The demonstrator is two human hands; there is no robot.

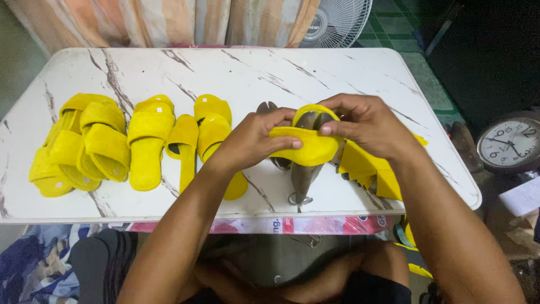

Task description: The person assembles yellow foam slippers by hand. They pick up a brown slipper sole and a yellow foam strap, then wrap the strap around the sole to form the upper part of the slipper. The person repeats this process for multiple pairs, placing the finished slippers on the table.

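Observation:
Both my hands hold a yellow slipper upper [306, 147] stretched over a dark metal shoe last [306, 171] that stands on the white marble-pattern table [236, 73]. My left hand [256, 138] pinches the strap from the left, thumb on top. My right hand [368, 124] grips it from the right, fingers curled over the top edge. Under my right wrist lies a pile of yellow fabric pieces [368, 169].
Several finished yellow slippers [146, 141] lie in a row on the table's left half, with more stacked at the far left [79, 146]. A white fan [337, 22] stands behind the table. A round wall clock [509, 145] leans at the right.

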